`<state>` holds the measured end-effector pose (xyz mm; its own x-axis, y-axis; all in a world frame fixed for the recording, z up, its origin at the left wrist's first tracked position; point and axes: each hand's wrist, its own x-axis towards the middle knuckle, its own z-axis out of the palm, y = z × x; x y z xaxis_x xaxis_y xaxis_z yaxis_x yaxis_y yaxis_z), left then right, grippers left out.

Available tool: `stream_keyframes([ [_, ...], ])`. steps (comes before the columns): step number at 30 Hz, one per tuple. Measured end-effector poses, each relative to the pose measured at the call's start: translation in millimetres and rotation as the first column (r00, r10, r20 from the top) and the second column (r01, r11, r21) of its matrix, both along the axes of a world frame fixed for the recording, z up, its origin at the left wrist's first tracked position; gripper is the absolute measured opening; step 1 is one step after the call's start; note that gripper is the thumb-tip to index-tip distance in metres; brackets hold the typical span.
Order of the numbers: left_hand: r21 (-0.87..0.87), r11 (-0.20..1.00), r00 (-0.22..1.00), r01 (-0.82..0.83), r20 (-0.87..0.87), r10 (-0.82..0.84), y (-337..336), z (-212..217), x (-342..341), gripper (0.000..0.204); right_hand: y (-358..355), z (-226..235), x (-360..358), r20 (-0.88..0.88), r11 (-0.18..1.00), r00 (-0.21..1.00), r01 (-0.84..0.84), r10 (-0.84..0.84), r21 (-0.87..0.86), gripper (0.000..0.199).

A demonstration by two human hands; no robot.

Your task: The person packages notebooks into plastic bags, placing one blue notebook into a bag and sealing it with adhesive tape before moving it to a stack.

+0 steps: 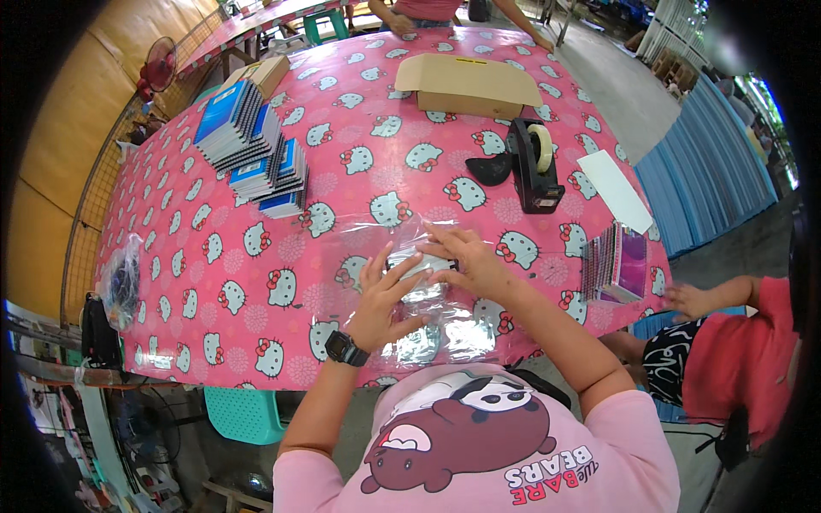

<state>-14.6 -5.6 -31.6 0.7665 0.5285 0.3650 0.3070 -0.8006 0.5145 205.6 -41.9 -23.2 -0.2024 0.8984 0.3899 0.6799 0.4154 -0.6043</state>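
Note:
Clear, shiny plastic film (462, 336) lies on the table in front of me, its creases catching the light. My left hand (383, 299), with a black watch on the wrist, rests on it with fingers stretched apart. Against the film's upper part, my right hand (475, 268) also has its fingers extended, their tips close to those of the left. A whitish patch shows between and under the fingers; whether it is an object or the tablecloth print, I cannot tell. The printed pink tablecloth (231, 295) shows through the film.
Stacked spiral notebooks (248, 141) stand at the far left, and purple ones (629, 267) at the right. A black tape dispenser (537, 184), white card (614, 190) and open cardboard box (470, 90) lie beyond my hands. A person in red (735, 359) is at the right; another stands opposite.

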Motion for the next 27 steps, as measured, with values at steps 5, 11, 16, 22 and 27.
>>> stream_keyframes([
  [5, 0.005, 0.999, 0.992, -0.046, 0.117, 0.045, -2.3, -11.6, -6.5, 0.068, 4.3, -3.7, 6.7, 0.013, 0.998, 0.998, -0.061, 0.061, -0.008, 0.082],
  [11, -0.104, 0.993, 0.988, -0.064, 0.134, 0.078, -7.4, -21.0, -23.2, 0.07, 2.8, 3.9, 1.9, 0.027, 0.997, 0.996, -0.079, 0.08, -0.016, 0.083],
  [16, 0.055, 0.998, 0.994, 0.012, -0.111, -0.005, -1.6, 9.4, 0.7, 0.071, 6.9, 2.8, 5.5, 0.0, 0.99, 0.995, -0.103, 0.104, -0.096, 0.088],
  [22, -0.006, 0.999, 0.989, 0.034, -0.141, -0.034, 1.8, 11.1, 2.2, 0.073, 15.3, -12.5, 12.4, -0.608, 0.893, 0.785, -0.186, -0.114, -0.409, 0.072],
  [27, -0.084, 0.996, 0.997, 0.035, -0.064, -0.04, 2.4, 5.1, -3.8, 0.073, 36.9, -24.9, 76.7, -0.44, 0.925, 0.846, 0.149, -0.302, -0.349, 0.045],
])
